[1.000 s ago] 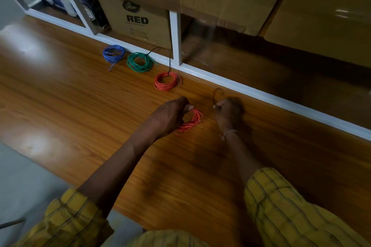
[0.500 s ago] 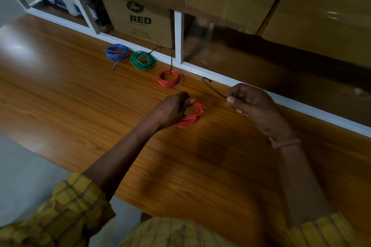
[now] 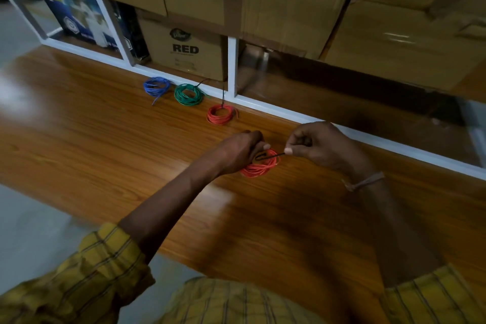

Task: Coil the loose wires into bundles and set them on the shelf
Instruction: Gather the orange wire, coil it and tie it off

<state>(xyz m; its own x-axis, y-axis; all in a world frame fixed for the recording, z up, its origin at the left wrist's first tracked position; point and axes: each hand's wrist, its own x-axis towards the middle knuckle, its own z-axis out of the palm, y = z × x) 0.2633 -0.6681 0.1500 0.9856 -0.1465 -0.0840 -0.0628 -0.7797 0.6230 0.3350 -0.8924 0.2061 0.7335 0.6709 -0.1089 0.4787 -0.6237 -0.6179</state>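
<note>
Two hands low over the wooden shelf (image 3: 110, 144), nearly meeting: left hand (image 3: 238, 151) curled round the edge of the near red coil (image 3: 259, 167), right hand (image 3: 319, 146) pinching a thin black tie (image 3: 269, 156) between thumb and forefinger, hooked end across the coil. Near red coil flat on the shelf, many loose loops. Farther back, by the white frame (image 3: 263, 106), a second red coil (image 3: 221, 114), a green coil (image 3: 188, 94) and a blue coil (image 3: 156, 86).

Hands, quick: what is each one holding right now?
Left hand: grips the coiled red wire bundle on the wooden shelf.
Right hand: pinches a thin black tie wire.
</note>
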